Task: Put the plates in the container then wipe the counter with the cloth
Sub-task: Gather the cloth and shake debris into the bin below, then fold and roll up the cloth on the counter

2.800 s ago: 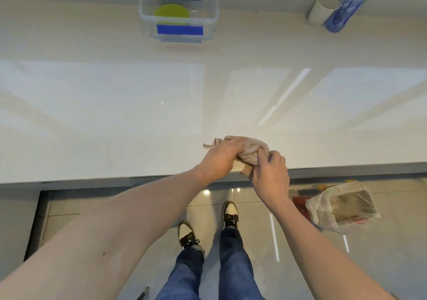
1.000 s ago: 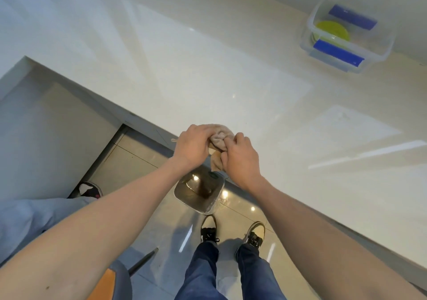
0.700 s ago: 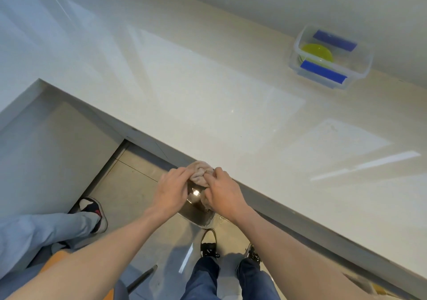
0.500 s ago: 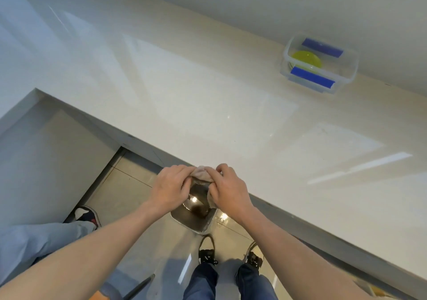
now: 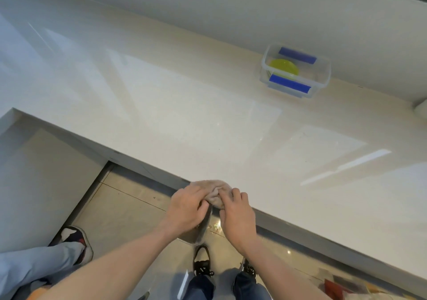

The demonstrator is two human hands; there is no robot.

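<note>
A bunched beige cloth (image 5: pixel 215 190) rests at the near edge of the glossy white counter (image 5: pixel 208 119). My left hand (image 5: pixel 188 209) and my right hand (image 5: pixel 238 214) both grip it from the near side. Below my hands, off the counter's edge, part of a dark bin (image 5: pixel 200 231) shows on the floor. Far back at the right stands a clear plastic container (image 5: pixel 322 79) with blue clips, and a yellow-green plate (image 5: pixel 283 67) lies inside it.
A white wall runs behind the counter. The counter turns a corner at the left. Another person's leg and shoe (image 5: pixel 74 242) are on the tiled floor at the lower left. My own shoes (image 5: pixel 202 264) stand below the edge. A white object (image 5: pixel 421 109) peeks in at the right.
My hands and the cloth have come up from over the bin onto the counter's near edge. The view has shifted, so the container sits further right.
</note>
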